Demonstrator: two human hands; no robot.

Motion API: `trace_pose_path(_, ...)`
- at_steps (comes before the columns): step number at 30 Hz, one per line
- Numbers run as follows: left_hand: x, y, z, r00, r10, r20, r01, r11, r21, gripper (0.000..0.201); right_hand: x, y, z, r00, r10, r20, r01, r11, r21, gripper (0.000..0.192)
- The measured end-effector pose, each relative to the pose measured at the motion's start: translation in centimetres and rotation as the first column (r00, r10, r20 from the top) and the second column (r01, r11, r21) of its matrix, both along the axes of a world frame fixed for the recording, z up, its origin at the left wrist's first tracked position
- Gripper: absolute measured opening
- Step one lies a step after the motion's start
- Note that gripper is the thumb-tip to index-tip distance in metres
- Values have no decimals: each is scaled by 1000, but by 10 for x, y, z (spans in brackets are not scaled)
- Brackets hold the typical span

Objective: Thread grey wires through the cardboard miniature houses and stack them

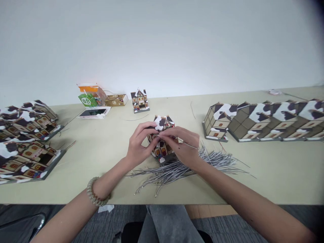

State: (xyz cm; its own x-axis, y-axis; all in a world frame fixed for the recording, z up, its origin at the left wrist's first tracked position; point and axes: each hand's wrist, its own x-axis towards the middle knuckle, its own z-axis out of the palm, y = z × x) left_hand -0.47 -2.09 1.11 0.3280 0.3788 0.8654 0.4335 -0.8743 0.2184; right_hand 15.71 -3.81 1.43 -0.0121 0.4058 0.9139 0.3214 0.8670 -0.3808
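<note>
A small model house point(164, 123) with a snowy dark roof stands on the table in front of me, tilted slightly and partly hidden by my hands. My left hand point(138, 145) grips its left side, thumb and fingers curled in at the front. My right hand point(186, 145) pinches a thin grey wire point(190, 146) at the house's front, its fingertips meeting those of the left. The wire's front end is hidden among the fingers. Just below both hands lies a loose pile of grey wires point(174, 172), many with small tips at one end.
Similar houses stand in a row on the right point(258, 121), and more are grouped on the left point(27, 155). One house point(140, 101) stands near the wall. Beside it are a flat house-printed box point(116, 100), a phone point(93, 113) and an orange-topped package point(97, 92).
</note>
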Motion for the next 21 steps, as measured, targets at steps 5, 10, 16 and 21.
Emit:
trace_pose_path(5,-2,2,-2,999,-11,40,12,1000,-25,20,-2,1,-4,999,21,43,-23,999,48,16)
trace_pose_path(10,0,1,-1,998,-34,45,35,999,-19,23,-3,2,-8,998,9,55,-13,997,72,16)
trace_pose_path(16,2,-2,0,998,-56,43,56,998,-14,26,-4,1,-9,994,3,109,-10,997,71,14)
trace_pose_path(21,0,0,0,999,-25,43,26,999,-36,22,-5,1,-5,994,6,107,-9,999,35,11)
